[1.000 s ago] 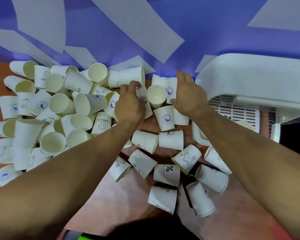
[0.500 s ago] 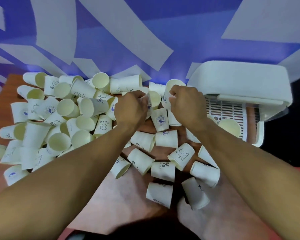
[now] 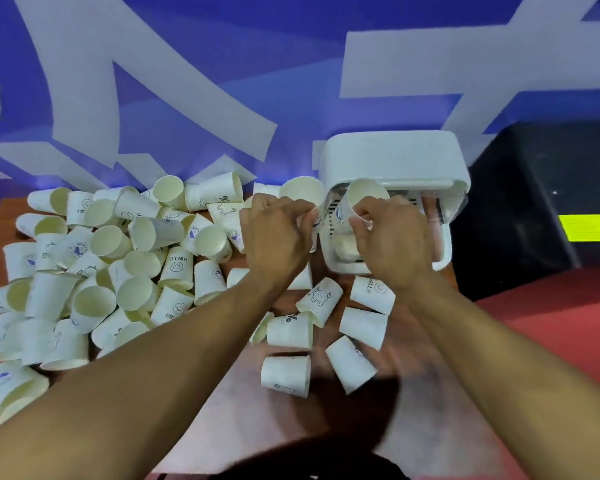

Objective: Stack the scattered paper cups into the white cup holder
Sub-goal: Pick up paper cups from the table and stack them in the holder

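The right hand (image 3: pixel 392 244), which a second ago reached flat into the pile, now carries a paper cup (image 3: pixel 361 199) in its grip over the white cup holder (image 3: pixel 392 157) at centre right. The left hand (image 3: pixel 274 233) has closed on another cup (image 3: pixel 300 194).

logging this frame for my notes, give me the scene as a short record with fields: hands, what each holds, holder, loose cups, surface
left hand: closed on a paper cup, open mouth facing up, just left of the holder
right hand: closed on another cup, held over the holder's slotted inside
cup holder: white, at the table's far right; what sits inside is blurred
loose cups: dense pile on the left, mostly tipped over; a few scattered ones between the forearms
surface: brown table
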The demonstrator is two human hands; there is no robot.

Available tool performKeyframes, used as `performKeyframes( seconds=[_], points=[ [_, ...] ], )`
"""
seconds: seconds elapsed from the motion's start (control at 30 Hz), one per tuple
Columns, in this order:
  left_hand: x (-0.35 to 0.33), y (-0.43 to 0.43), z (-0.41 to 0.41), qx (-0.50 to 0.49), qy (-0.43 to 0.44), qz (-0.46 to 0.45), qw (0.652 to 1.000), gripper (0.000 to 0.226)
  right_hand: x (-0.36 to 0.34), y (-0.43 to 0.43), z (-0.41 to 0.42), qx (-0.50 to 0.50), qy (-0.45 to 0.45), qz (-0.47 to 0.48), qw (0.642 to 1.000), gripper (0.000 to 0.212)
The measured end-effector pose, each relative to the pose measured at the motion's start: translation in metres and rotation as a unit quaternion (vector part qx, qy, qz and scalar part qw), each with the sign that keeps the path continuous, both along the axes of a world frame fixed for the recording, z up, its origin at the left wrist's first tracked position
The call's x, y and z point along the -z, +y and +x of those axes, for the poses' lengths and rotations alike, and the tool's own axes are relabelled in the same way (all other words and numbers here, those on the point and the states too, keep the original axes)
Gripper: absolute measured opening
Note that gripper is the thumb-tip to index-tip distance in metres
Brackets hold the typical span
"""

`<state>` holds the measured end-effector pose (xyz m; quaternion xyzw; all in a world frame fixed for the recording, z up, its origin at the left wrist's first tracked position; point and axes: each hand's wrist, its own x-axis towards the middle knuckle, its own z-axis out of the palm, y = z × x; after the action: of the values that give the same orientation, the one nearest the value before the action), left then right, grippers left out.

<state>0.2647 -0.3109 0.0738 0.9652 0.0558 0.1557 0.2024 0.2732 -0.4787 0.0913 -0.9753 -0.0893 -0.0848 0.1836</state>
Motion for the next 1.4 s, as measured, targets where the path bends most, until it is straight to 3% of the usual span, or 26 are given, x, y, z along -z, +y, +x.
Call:
performKeyframes(
  seconds=[0.37,0.67,0.97,1.4],
  points=[
    [0.007,-0.074,-0.004,0.085,-0.023,0.02,0.996,0.016,0.015,-0.08,-0.013,0.052,0.031,0.005,0.998,0.015],
    [0.029,-0.072,0.007,0.087,0.029,0.016,0.996,0.022,0.055,-0.084,0.001,0.007,0.107,0.002,0.994,0.015],
    [0.044,-0.073,0.008,0.101,0.082,0.023,0.991,0.023,0.101,-0.082,0.014,-0.03,0.092,0.062,0.993,0.016],
    [0.073,-0.068,0.019,0.117,0.088,0.013,0.989,0.02,0.128,-0.077,0.027,-0.039,0.153,0.081,0.984,0.016]
  ],
)
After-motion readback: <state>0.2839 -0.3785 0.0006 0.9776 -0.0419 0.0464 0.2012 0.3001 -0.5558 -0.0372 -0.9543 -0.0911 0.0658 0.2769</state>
